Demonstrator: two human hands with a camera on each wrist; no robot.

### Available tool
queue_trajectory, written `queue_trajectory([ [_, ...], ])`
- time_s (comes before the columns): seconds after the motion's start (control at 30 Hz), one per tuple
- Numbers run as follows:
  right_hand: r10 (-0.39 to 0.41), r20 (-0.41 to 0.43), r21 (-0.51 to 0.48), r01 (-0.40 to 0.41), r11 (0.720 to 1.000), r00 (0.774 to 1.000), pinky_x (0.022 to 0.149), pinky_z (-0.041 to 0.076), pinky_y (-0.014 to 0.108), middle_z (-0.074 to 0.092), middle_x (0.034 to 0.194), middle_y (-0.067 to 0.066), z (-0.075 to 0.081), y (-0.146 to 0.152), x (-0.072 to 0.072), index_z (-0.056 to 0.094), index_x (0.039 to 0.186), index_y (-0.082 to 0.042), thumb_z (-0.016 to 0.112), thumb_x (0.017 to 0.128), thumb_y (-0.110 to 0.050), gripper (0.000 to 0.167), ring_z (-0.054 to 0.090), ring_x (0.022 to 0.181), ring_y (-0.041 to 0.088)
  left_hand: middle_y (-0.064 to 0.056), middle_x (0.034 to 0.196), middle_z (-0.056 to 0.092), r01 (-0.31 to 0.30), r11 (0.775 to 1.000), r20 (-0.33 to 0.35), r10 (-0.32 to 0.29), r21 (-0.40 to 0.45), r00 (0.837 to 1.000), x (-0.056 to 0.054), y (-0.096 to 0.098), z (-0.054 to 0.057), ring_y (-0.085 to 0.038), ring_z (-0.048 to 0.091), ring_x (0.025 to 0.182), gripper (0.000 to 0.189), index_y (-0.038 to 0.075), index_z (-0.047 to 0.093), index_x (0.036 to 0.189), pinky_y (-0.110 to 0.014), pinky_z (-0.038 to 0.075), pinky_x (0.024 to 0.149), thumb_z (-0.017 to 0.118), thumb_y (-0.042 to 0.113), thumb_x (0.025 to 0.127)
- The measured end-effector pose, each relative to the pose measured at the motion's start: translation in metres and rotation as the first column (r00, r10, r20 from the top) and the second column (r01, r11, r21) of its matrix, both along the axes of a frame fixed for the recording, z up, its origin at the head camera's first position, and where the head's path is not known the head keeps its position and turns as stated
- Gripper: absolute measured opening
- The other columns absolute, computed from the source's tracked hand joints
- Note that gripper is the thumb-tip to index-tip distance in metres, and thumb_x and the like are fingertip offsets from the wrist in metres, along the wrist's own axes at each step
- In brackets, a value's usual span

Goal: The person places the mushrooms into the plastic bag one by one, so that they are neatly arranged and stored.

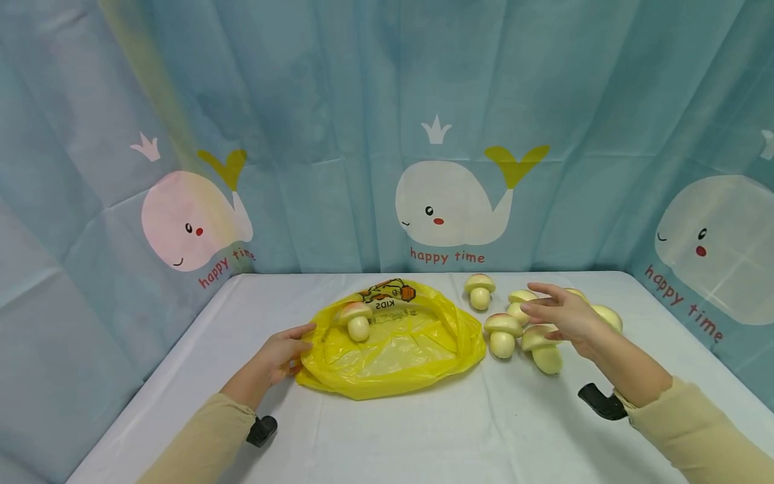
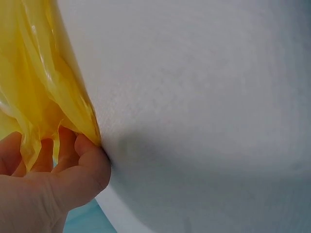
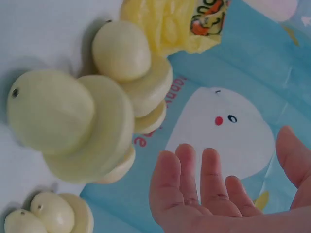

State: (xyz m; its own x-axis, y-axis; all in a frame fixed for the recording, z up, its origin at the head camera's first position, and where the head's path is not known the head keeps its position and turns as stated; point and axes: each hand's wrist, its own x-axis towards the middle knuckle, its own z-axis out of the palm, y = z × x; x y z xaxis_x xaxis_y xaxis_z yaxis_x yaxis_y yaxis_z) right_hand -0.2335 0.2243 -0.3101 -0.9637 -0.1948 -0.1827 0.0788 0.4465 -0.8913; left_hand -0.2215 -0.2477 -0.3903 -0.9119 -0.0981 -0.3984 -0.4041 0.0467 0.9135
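Observation:
A yellow plastic bag (image 1: 387,386) lies spread with its mouth open, and one toy mushroom (image 1: 359,328) sits inside it. My left hand (image 1: 283,354) pinches the bag's left edge; in the left wrist view the thumb and fingers of that hand (image 2: 63,179) close on the thin yellow film. Over at the right, my right hand (image 1: 565,316) hovers above a group of pale toy mushrooms (image 1: 547,356), its fingers spread and holding nothing. The right wrist view shows this hand (image 3: 209,199) beside a large mushroom in the foreground (image 3: 53,111).
Another mushroom (image 1: 480,292) stands at the back, just right of the bag. More mushrooms (image 1: 607,316) lie partly behind my right hand. A white cloth (image 1: 411,437) covers the table, and a blue curtain (image 1: 338,134) printed with whales hangs along its back and sides.

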Motion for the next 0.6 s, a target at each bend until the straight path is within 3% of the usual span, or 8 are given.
queue_trajectory([
  [0.17,-0.034,-0.070,0.026,0.036,0.999,0.997,0.088,0.044,0.049,0.042,0.145,0.025,-0.007,0.010,0.001,0.020,0.153,0.001,0.057,0.097,-0.040,0.078,0.043,0.126,0.043,-0.021,0.153,0.027,-0.010,1.000,0.001,0.010,-0.005,1.000,-0.001,0.001,0.000,-0.031,0.042,0.115,0.054,0.006,0.041,0.148,-0.040,0.034,0.083,0.051,-0.001,0.095],
  [0.4,-0.041,-0.124,0.034,0.046,0.998,0.991,0.100,0.027,0.066,0.024,0.152,0.031,-0.022,0.021,0.005,0.019,0.152,0.005,0.058,0.098,-0.034,0.077,0.025,0.135,0.050,-0.020,0.154,0.025,-0.004,1.000,-0.003,0.004,-0.004,1.000,0.000,0.002,0.001,-0.032,0.040,0.118,0.054,0.007,0.040,0.148,-0.042,0.035,0.085,0.051,-0.001,0.096],
  [0.6,-0.006,-0.082,0.128,0.016,0.992,0.997,0.100,0.026,0.068,0.012,0.154,0.033,-0.039,0.030,0.005,0.015,0.153,0.002,0.063,0.095,-0.035,0.084,0.016,0.135,0.057,-0.019,0.155,0.025,0.006,1.000,0.013,-0.006,-0.006,1.000,0.000,0.001,0.003,-0.030,0.042,0.116,0.054,0.009,0.043,0.147,-0.040,0.035,0.084,0.053,0.000,0.095],
])
